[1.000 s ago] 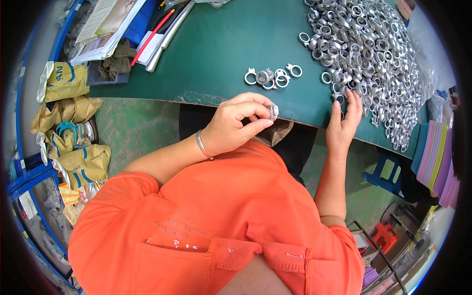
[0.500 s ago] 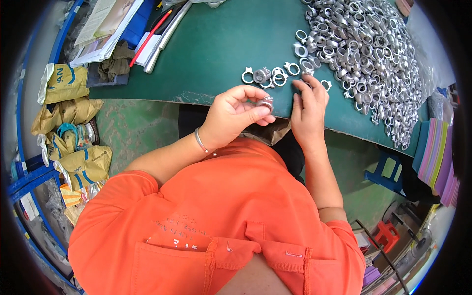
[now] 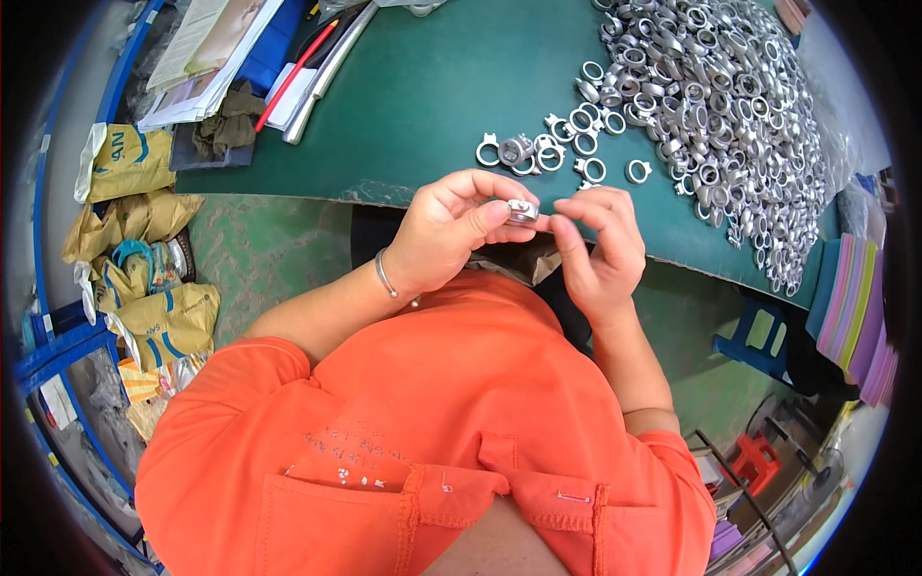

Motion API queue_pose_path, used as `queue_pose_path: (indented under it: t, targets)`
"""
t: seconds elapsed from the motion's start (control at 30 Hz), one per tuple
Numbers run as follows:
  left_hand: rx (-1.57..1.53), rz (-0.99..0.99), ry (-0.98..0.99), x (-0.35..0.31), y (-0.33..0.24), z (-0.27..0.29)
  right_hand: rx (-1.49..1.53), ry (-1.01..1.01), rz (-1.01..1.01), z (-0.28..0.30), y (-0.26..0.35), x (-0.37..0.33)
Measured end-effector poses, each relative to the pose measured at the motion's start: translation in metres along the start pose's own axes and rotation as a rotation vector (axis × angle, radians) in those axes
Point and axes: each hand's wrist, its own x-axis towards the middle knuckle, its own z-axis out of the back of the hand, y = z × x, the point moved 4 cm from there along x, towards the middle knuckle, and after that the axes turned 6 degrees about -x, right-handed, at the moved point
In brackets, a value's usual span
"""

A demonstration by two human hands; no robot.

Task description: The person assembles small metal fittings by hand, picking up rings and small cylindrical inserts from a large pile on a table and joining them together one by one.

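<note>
Workroom: a green table [image 3: 423, 106] fills the top of the frame; its near edge runs across the middle, with a green, patchy floor [image 3: 259, 240] below.

Left hand [image 3: 447, 226], frame centre: thumb and fingers pinched on one metal ring [image 3: 521, 212], held just off the table's near edge. A thin bracelet [image 3: 386, 275] circles that wrist. Right hand [image 3: 605, 254], just right of centre: fingers curled, narrow gap between thumb and index finger, tips close to the ring's right side. Contact, or a grip on anything small, cannot be told.

Large heap of similar rings [image 3: 730, 125], upper right. Loose rings [image 3: 516, 148] lie in a small cluster above the hands, several overlapping; further rings lie between cluster and heap.

Writing observed: brown bags [image 3: 134, 163] at left carry blue lettering and blue curved bands. Papers [image 3: 202, 72], upper left, bear print too small to read; a red pencil [image 3: 288, 86] lies beside them. Orange shirt [image 3: 403, 384], lower centre: dark handwritten-looking marks above the pocket, blurred, plus small white marks at the pocket's edge.

Right margin: coloured sheets [image 3: 850, 298] in a stack, blue stool [image 3: 754, 336] to their lower left.
</note>
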Motion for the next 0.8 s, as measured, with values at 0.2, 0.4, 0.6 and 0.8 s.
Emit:
queue_pose_path:
  t: [0.2, 0.4, 0.6, 0.8]
  targets:
    - [0.121, -0.083, 0.033, 0.000, -0.005, -0.006, -0.031, 0.044, 0.077, -0.002, 0.008, 0.002]
    - [0.456, -0.306, 0.101, -0.002, -0.012, -0.006, -0.066, 0.145, 0.123, -0.002, 0.007, 0.008]
    - [0.449, -0.211, 0.082, 0.004, -0.002, 0.000, -0.092, 0.200, 0.038, 0.000, 0.006, 0.007]
    - [0.111, 0.199, -0.144, 0.018, 0.007, -0.002, -0.063, 0.080, -0.164, 0.007, 0.000, -0.004]
